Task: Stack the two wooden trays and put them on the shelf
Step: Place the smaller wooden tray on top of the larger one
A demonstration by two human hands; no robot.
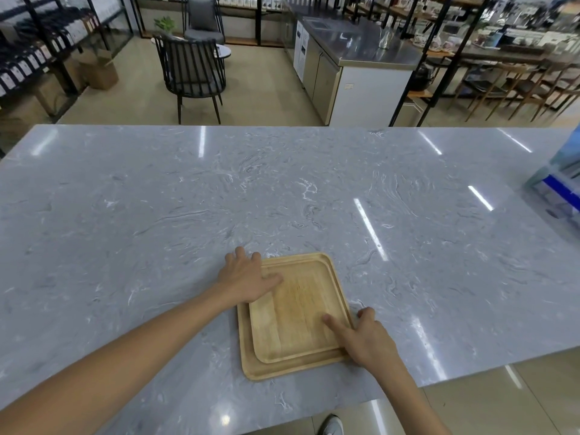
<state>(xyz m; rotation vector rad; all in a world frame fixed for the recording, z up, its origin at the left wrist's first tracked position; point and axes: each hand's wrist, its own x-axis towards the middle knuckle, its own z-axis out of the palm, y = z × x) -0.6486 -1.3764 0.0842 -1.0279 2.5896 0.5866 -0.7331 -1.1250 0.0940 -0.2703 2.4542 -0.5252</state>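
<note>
I am looking across a grey marbled worktop (282, 189) in a shop lined with racks. Near its front edge the smaller tray (298, 312) is sitting inside the larger tray (251, 367). My left hand (243, 279) is lying flat, fingers spread, over their far-left corner; my right hand (365, 335) is hooking their right edge, forefinger pressing the smaller tray.
</note>
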